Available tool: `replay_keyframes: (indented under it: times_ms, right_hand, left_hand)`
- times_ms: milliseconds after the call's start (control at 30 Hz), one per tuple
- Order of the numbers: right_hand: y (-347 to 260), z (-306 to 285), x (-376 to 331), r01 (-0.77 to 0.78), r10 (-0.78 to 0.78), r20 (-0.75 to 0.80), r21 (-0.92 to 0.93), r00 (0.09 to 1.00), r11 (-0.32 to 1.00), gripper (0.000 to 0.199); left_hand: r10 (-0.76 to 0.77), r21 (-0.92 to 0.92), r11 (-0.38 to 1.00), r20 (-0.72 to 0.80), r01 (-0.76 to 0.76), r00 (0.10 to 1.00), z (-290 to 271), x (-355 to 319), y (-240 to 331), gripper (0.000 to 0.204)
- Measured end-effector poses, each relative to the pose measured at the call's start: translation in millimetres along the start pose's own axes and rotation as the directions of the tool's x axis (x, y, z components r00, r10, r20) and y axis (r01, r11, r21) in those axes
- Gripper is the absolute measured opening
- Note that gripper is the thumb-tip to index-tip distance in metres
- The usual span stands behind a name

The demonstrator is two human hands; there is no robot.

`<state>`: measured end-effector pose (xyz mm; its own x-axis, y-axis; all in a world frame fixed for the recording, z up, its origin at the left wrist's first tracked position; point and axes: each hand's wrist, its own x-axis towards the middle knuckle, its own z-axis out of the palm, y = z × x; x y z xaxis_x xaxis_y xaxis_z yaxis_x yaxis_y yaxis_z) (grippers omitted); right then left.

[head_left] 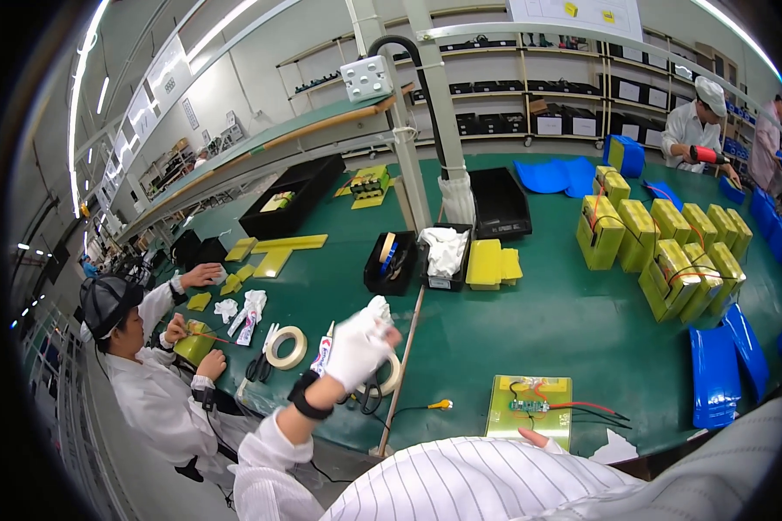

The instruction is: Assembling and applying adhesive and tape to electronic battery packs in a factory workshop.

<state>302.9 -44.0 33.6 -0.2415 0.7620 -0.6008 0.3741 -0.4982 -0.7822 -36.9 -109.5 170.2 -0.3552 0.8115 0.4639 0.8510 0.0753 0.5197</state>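
Observation:
My left hand [362, 349], in a white glove with bare fingertips, is raised over the table near the middle. Motion smears its fingers, and a white crumpled tissue [378, 306] shows just beyond them; whether they hold it is unclear. Beneath and beside this hand lie a white glue tube [323, 349], a tape roll [392, 373] and black-handled scissors [370, 398]. Of my right hand [537, 438], only part of a finger or thumb shows, on the near edge of a yellow-green battery pack [504, 417]. A green circuit board [528, 405] with red and black leads lies on that pack.
Wrapped battery packs [601, 234] stand in rows at right, near blue plastic sleeves [714, 378]. Black bins [500, 204] and yellow sheets [485, 265] sit ahead, by a post [453, 165]. At left a co-worker [139, 373] handles another pack. A yellow connector [443, 405] lies nearby.

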Motion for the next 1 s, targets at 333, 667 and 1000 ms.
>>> replay_keyframes:
  times_ms: [333,667,1000]
  right_hand:
    - [9.4,-7.4,-113.4,0.673,-0.663,-0.122,0.184,0.739,0.717,0.028]
    - [6.9,-22.9,-109.0,0.696,-0.674,-0.192,0.086,0.714,0.713,0.028]
    - [-32.8,-26.6,-100.1,0.797,-0.783,-0.19,-0.008,0.592,0.604,0.014]
  left_hand:
    - [-0.622,-0.491,0.66,0.068,0.569,0.78,39.2,157.3,-161.3,0.005]
    - [-0.582,-0.258,0.807,-0.196,0.531,0.789,66.1,166.4,-183.0,0.012]
    - [-0.139,-0.916,0.201,0.325,0.348,0.935,29.0,16.8,75.0,0.034]
